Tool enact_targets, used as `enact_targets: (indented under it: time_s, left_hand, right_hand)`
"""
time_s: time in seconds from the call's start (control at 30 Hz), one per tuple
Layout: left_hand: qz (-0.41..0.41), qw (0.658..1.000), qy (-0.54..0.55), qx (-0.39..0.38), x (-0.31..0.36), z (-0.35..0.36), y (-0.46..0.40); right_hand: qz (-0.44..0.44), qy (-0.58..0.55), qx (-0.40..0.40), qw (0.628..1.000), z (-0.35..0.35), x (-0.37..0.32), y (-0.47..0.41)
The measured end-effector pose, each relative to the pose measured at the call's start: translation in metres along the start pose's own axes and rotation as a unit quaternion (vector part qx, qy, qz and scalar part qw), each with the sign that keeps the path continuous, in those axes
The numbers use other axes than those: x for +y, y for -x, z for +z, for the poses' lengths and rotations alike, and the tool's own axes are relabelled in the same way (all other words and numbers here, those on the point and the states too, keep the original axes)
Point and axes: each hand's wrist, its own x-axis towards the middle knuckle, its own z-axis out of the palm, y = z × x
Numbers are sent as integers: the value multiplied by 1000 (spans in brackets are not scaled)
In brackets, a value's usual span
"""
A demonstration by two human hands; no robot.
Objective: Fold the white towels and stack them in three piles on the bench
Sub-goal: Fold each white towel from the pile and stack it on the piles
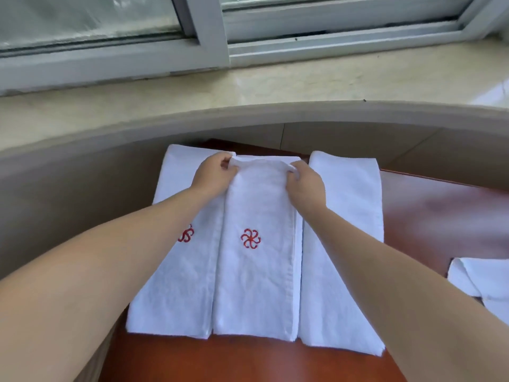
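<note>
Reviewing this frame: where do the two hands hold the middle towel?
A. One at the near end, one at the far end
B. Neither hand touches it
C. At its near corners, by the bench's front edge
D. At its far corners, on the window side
D: the left hand and right hand each pinch a far corner of the middle towel, on the window side.

Reddish-brown wooden bench (pixel 429 216), lower centre to right of frame. Directly on it: three folded white towel piles side by side, left (pixel 176 285), middle (pixel 256 285), right (pixel 344 210); further white towels (pixel 479 279) at right edge.
</note>
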Motion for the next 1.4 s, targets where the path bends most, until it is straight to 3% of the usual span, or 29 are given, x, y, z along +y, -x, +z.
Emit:
enact_targets:
  time_s: [0.13,0.4,0.5,0.57,0.6,0.67,0.73,1.0,1.23,1.4]
  left_hand:
    - [32,998,-26,42,-7,11,-6]
    - [39,997,9,60,-4,13,3]
    - [46,997,19,50,-2,12,11]
    - [92,994,-58,26,-7,10,25]
    - [130,982,-135,9,-12,10,35]
    - [214,928,-302,-48,-27,13,62]
    - [250,874,-403,-104,-45,17,95]
    - [212,821,-505,-164,-88,26,203]
    - [152,852,-443,-235,-108,46,308]
    - [115,868,-382,-297,-84,40,370]
  right_hand:
    - [11,5,58,998,14,4,-5]
    - [35,-44,96,994,18,-2,-1]
    - [39,-94,86,991,19,-1,3]
    - [-6,-114,46,992,18,1,14]
    - [-55,-87,22,994,18,3,23]
    - [-162,50,-42,985,24,15,42]
    - [-216,203,-109,949,32,28,70]
    - [-166,340,-177,909,30,66,181]
    - [-129,347,-188,910,31,98,296]
    - [-83,391,-226,888,8,106,355]
